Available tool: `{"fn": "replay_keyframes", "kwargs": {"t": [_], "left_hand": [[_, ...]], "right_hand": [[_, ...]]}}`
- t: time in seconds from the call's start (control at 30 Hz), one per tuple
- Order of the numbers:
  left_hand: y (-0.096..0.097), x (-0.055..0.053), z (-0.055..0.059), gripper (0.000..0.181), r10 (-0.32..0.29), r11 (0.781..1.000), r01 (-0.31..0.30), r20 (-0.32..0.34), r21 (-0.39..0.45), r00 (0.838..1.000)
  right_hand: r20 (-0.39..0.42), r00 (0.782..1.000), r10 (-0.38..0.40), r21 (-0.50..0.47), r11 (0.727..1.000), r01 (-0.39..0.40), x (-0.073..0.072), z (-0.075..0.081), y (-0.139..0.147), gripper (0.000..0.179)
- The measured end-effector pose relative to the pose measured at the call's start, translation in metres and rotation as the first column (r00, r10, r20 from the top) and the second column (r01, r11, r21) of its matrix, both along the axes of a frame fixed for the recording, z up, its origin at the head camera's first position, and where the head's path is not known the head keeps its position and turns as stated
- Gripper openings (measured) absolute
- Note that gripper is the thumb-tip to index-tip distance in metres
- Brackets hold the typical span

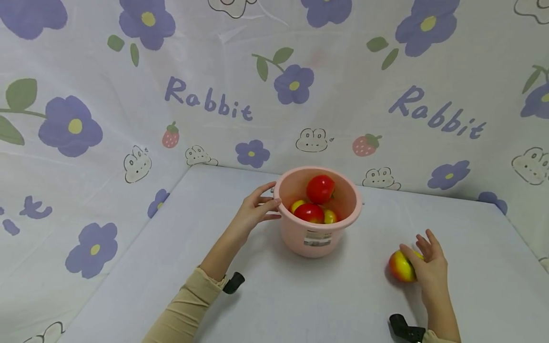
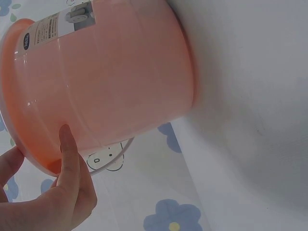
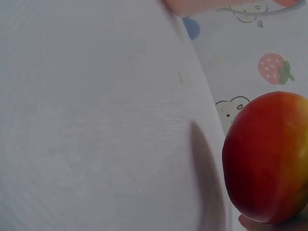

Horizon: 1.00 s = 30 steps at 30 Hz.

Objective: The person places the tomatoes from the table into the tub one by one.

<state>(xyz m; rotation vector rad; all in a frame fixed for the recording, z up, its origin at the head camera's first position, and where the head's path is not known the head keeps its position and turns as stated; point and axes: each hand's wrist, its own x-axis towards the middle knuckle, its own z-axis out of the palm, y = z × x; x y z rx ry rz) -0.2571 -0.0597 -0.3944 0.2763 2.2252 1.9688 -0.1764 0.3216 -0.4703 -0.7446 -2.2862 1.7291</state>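
Observation:
A pink bucket with a printed label stands on the table, holding red fruit and some yellow fruit. My left hand grips its rim on the left side, thumb at the lip and fingers against the outer wall; the left wrist view shows this hand beneath the tipped-looking bucket. To the right of the bucket, my right hand holds a smooth red-and-yellow fruit, its thumb over the top. In the right wrist view, a fingertip shows under the fruit.
A white cloth covers the table. Behind it hangs a curtain printed with flowers, rabbits and strawberries. A thin handle hangs beside the bucket. Black camera mounts sit at the left wrist and right wrist.

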Motion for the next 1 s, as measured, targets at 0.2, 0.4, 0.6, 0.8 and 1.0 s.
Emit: {"fn": "replay_keyframes", "kwargs": {"t": [0.2,0.4,0.6,0.8,1.0], "left_hand": [[-0.001,0.0,0.0,0.053,-0.017,1.0,0.017,-0.003,0.008,1.0],[-0.002,-0.001,-0.001,0.054,-0.03,0.999,0.03,-0.005,0.021,1.0],[-0.002,-0.001,0.0,0.053,-0.028,1.0,0.028,-0.008,0.011,1.0],[-0.001,0.0,-0.001,0.053,-0.017,1.0,0.017,-0.002,0.015,1.0],[-0.001,0.001,0.0,0.053,-0.007,1.0,0.007,0.0,0.008,1.0]], "right_hand": [[-0.015,1.0,0.006,0.009,1.0,-0.006,-0.001,0.009,0.004,0.081],[-0.042,0.999,0.031,0.031,0.999,-0.03,-0.006,0.024,0.006,0.081],[-0.094,0.994,0.053,0.052,0.998,-0.048,-0.015,0.042,0.005,0.079],[-0.135,0.989,0.063,0.073,0.996,-0.054,-0.023,0.062,0.001,0.078],[-0.171,0.982,0.081,0.089,0.994,-0.067,-0.034,0.082,-0.007,0.078]]}}
